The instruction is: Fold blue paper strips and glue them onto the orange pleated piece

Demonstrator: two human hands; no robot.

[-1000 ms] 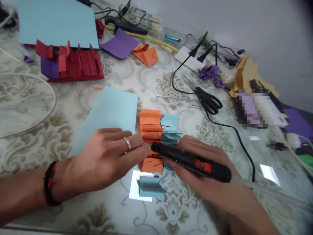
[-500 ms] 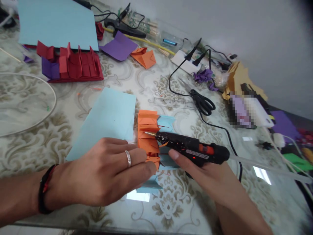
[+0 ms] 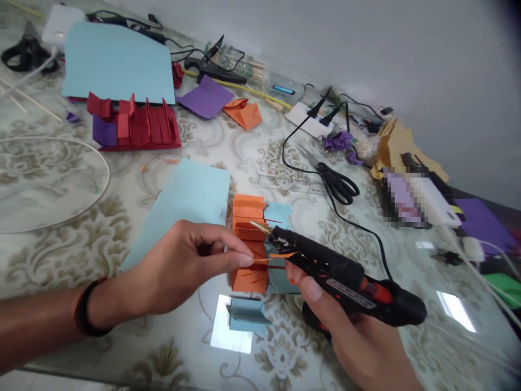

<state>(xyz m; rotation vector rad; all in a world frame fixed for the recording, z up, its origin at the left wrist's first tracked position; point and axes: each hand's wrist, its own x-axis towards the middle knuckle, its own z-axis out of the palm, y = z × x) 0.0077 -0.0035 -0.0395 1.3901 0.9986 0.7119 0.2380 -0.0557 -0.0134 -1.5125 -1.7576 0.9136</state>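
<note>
My right hand [image 3: 345, 326] holds a black glue gun [image 3: 325, 266], its metal tip pointing up and left over a row of folded orange paper pieces [image 3: 249, 209]. Between the thumb and forefinger of my left hand [image 3: 191, 266] is the edge of an orange paper piece [image 3: 260, 260]. Folded light blue pieces [image 3: 279, 214] adjoin the orange row on its right, partly hidden by the gun. A separate folded blue piece [image 3: 248, 314] lies just below the row. A flat light blue sheet [image 3: 195, 190] lies behind my left hand.
A red and purple folded paper block [image 3: 138, 130] stands at the back left, before a large blue sheet [image 3: 118, 65]. A white hoop [image 3: 106, 179] lies at the left. Black-handled scissors [image 3: 340, 182], a cable and a white power strip [image 3: 309, 120] are behind the gun.
My left hand has lifted off the orange row and now pinches an orange edge. The glue gun has moved right and tilted more. The view has shifted, so table items appear lower.
</note>
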